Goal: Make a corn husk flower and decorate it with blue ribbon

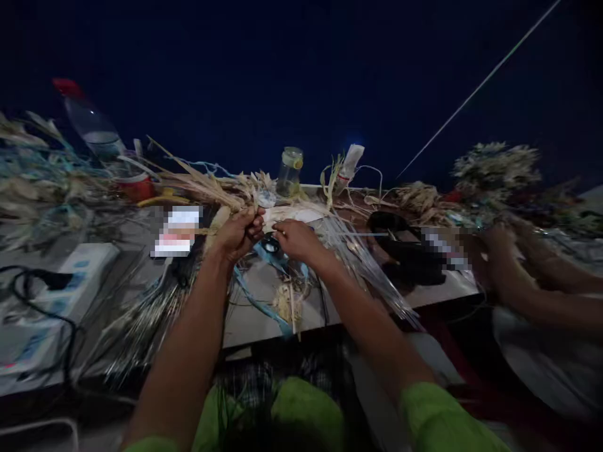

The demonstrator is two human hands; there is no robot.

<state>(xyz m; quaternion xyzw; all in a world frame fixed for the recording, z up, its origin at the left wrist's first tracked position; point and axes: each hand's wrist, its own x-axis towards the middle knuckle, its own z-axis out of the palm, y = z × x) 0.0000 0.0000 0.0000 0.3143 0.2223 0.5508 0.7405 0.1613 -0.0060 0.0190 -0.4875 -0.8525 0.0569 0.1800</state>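
on the left a white power strip [78,301] is lying on the table [249,329]; nearer the middle, the left hand [238,233] is holding its fingers curled, seemingly pinching pale dried strips [277,215] that are showing between the two hands. these are probably light, papery and prone to splitting, best held softly near a thicker end; the right hand [298,240] is hovering beside them, fingers bent, its grip too blurred to tell; farther right, clear rods [365,267] are lying.

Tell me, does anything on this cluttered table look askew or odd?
The red-capped bottle at the back left leans, though the lens may exaggerate that. Clear strips on the right seem to poke past the front edge of the table, looking untidy.
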